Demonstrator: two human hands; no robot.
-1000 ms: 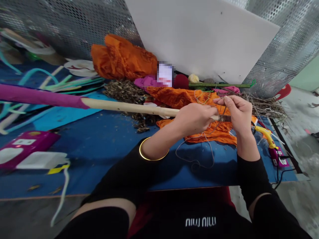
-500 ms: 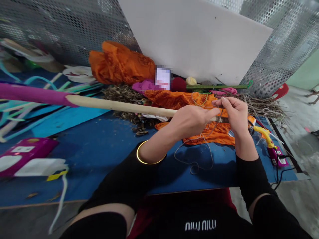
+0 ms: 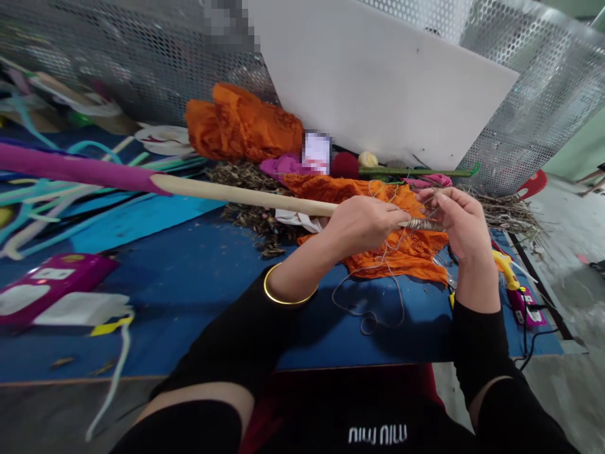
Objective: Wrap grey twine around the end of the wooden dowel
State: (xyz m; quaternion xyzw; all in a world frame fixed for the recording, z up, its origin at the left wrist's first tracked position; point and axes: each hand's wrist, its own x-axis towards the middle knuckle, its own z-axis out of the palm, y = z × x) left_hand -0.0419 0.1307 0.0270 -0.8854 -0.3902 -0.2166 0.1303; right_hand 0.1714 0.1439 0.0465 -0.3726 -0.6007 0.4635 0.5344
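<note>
In the head view, the person's left hand (image 3: 362, 224) is closed around a pale wooden pole (image 3: 250, 197) close to its right end, palm down with the fingers wrapped over the wood. The right hand (image 3: 466, 221), just beyond that end, has its thumb and fingertips pinched together on a thin grey-brown cord, most of the strand hidden by the fingers. The pole slants across the scene above the table (image 3: 189, 284), from the far left down to the hands. Two parts of it are dressed: the left stretch wears a purple covering (image 3: 80, 165) that ends in an angled edge, and the right tip carries a band of coils (image 3: 420, 224) packed side by side. The long middle between them is bare wood. The winding looks well started but not fastened off, since a loose length (image 3: 399, 291) of cord hangs from the work and lies in a curl on the near part of the table; no knot or cut end can be made out. How far the coils run beneath the fingers cannot be told. Under the hands lies a crumpled orange cloth (image 3: 425, 268), with dried plant matter (image 3: 246, 180) to its left, a bundle of twigs (image 3: 513, 214) to its right, and a yellow glue gun (image 3: 507, 268) just beside the right wrist.
</note>
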